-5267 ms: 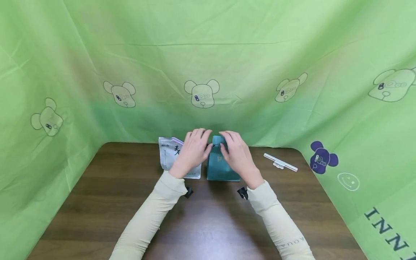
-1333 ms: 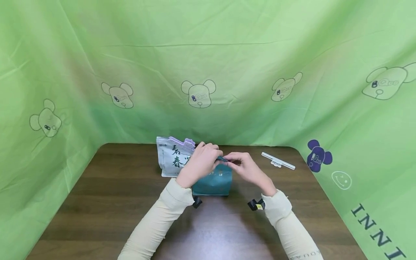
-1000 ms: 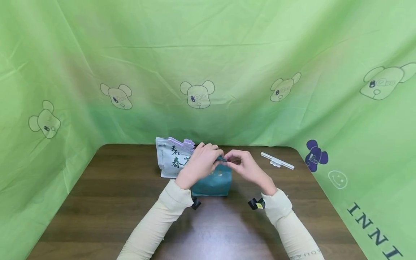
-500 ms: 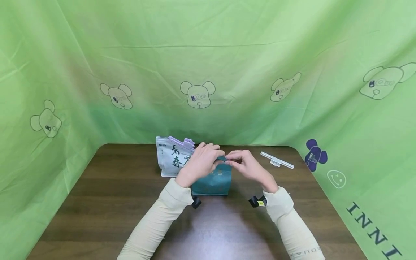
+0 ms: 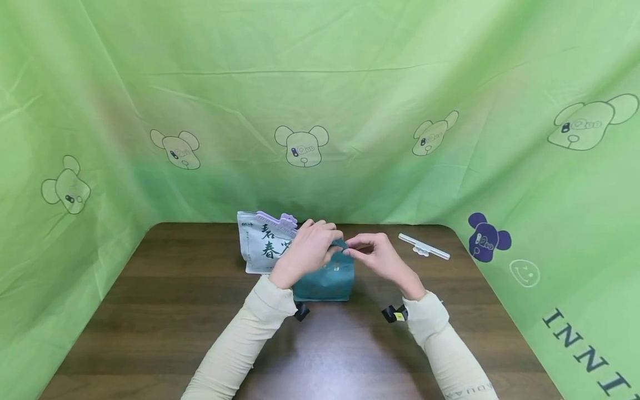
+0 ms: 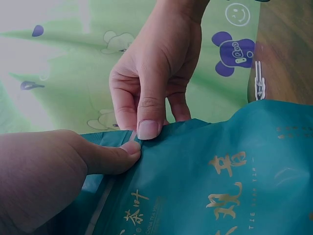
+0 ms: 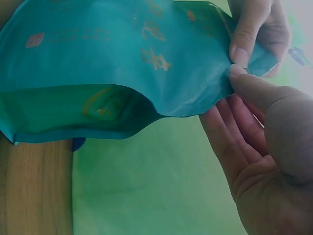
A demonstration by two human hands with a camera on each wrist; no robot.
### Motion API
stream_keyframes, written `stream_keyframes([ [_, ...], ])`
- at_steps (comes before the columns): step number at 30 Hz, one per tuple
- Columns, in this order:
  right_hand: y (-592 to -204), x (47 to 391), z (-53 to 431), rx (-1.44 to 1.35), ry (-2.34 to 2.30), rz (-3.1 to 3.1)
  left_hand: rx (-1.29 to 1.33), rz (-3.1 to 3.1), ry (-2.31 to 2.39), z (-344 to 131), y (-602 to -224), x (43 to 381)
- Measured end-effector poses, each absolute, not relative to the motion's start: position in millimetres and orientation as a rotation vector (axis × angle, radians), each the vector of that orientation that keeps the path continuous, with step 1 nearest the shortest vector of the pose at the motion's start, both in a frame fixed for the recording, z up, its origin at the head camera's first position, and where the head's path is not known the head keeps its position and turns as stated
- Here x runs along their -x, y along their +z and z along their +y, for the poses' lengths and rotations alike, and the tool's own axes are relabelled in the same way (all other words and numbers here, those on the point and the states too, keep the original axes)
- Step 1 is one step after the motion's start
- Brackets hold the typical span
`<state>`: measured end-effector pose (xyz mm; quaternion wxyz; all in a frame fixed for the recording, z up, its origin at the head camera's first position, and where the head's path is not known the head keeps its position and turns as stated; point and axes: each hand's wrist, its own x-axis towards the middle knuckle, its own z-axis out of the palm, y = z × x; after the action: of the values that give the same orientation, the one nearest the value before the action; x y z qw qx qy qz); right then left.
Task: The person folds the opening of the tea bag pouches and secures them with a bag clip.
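Observation:
A teal tea bag (image 5: pixel 325 282) with gold lettering stands in the middle of the table in the head view. My left hand (image 5: pixel 311 248) pinches its upper edge between thumb and fingers. On the same edge, to the right, my right hand (image 5: pixel 381 256) pinches with thumb and fingertips. Both thumbs nearly meet on the bag (image 6: pixel 195 171) in the left wrist view, where a pale strip runs along its top. The right wrist view shows the bag's side and gusseted base (image 7: pixel 73 112). Part of the bag's top is hidden behind my left hand.
Behind my left hand a white pouch (image 5: pixel 253 244) with dark green characters stands with a lilac sealing clip (image 5: pixel 277 221) on its top. A white sealing clip (image 5: pixel 424 246) lies at the back right of the brown table (image 5: pixel 200 311). Green cloth (image 5: pixel 225 111) hangs around the back and sides.
Since the oldest frame the teal bag has come nearer and left, and its top is now folded down in both hands. Over the last second the hands shift only slightly at the edge.

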<state>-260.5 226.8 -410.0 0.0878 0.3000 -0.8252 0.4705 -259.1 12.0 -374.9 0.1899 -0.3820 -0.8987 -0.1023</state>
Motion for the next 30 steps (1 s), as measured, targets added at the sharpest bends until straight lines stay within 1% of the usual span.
stream_keyframes([
  [5,-414,259,225,-0.902,1.414,-2.472,1.060,-2.512,-0.295,12,-379,258],
  [11,-410,259,221,-0.973,1.358,-2.466,1.044,-2.527,-0.299,12,-378,258],
  [18,-401,250,215,-1.039,1.321,-2.382,1.026,-2.509,-0.303,10,-377,255],
  [25,-419,259,218,-0.985,1.313,-2.334,0.979,-2.484,-0.351,3,-378,252],
  [30,-426,259,217,-1.009,1.211,-2.215,0.934,-2.484,-0.398,2,-378,250],
])
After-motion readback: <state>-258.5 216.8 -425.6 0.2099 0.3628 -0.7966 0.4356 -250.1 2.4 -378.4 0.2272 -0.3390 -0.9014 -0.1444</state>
